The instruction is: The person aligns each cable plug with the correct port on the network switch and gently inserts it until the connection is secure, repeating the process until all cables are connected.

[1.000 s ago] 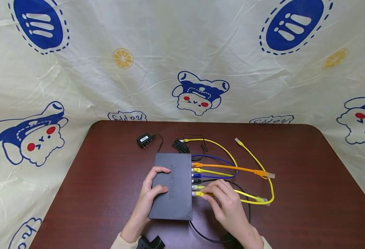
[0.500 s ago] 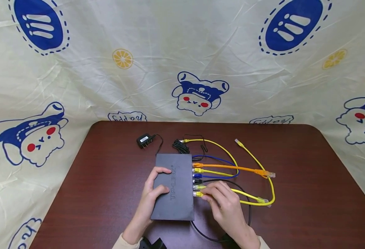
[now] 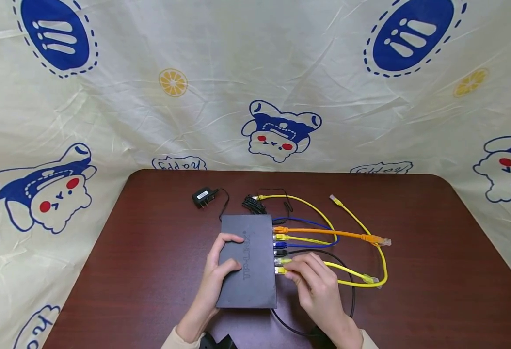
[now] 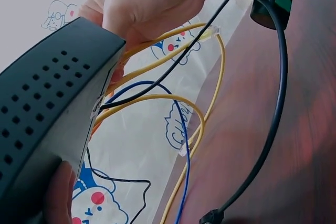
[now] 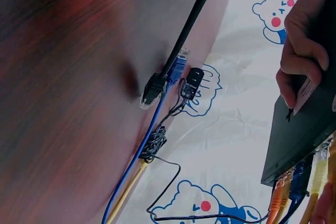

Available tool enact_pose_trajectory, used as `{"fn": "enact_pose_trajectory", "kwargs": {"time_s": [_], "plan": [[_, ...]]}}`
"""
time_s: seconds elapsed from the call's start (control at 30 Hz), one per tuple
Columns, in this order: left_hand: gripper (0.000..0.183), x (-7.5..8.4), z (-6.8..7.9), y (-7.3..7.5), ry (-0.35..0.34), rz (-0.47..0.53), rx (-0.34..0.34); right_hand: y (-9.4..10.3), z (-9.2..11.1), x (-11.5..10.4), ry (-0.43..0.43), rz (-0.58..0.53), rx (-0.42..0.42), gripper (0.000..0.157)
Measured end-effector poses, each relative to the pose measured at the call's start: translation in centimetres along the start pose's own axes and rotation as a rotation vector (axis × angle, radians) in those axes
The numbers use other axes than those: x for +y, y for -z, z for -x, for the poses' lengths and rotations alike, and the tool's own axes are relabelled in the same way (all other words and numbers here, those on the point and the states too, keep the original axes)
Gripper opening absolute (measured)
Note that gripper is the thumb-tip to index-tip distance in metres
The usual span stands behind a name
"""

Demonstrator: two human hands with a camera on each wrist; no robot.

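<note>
A dark grey TP-Link network switch (image 3: 248,291) is held up over the table, its ports facing right. My left hand (image 3: 214,274) grips its left side, thumb and forefinger on the top face and other fingers beneath, as the right wrist view shows. With thumb and fingertips, my right hand (image 3: 318,286) pinches the yellow network cable's plug (image 3: 281,271) at the nearest port. Whether that plug is fully seated cannot be seen. Further along the port row are another yellow plug, a black plug (image 3: 280,253), a blue plug (image 3: 280,245), a yellow plug (image 3: 282,237) and an orange plug (image 3: 280,230).
A black power adapter (image 3: 203,197) lies at the back of the brown table (image 3: 159,232), beside its bundled cord (image 3: 254,204). Loose cable ends spread right, including an orange cable (image 3: 338,233) and a yellow connector (image 3: 336,200). A black cable (image 4: 278,98) loops below the switch.
The switch and my left hand have shifted slightly to the right, and the attached cables have moved with them. My right hand keeps its pinch on the yellow plug.
</note>
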State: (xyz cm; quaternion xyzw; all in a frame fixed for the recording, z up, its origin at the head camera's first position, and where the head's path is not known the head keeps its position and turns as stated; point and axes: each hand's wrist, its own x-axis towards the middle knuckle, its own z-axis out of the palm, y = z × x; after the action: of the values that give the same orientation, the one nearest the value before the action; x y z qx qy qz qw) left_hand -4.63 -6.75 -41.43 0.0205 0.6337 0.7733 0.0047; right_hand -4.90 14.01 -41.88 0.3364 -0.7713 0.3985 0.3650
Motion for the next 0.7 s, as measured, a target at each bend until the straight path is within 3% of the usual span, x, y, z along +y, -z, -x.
{"fn": "enact_pose_trajectory", "kwargs": {"time_s": [0.33, 0.5, 0.7], "plan": [[0.044, 0.19, -0.05, -0.13, 0.032, 0.042, 0.004, 0.14, -0.20, 0.50, 0.003, -0.073, -0.019, 0.024], [0.044, 0.36, -0.31, 0.06, 0.015, 0.071, 0.017, 0.37, -0.67, 0.72, -0.034, -0.114, -0.070, 0.022], [0.044, 0.55, -0.51, 0.17, -0.004, 0.069, 0.018, 0.78, -0.68, 0.43, -0.090, -0.121, -0.067, 0.025]]}}
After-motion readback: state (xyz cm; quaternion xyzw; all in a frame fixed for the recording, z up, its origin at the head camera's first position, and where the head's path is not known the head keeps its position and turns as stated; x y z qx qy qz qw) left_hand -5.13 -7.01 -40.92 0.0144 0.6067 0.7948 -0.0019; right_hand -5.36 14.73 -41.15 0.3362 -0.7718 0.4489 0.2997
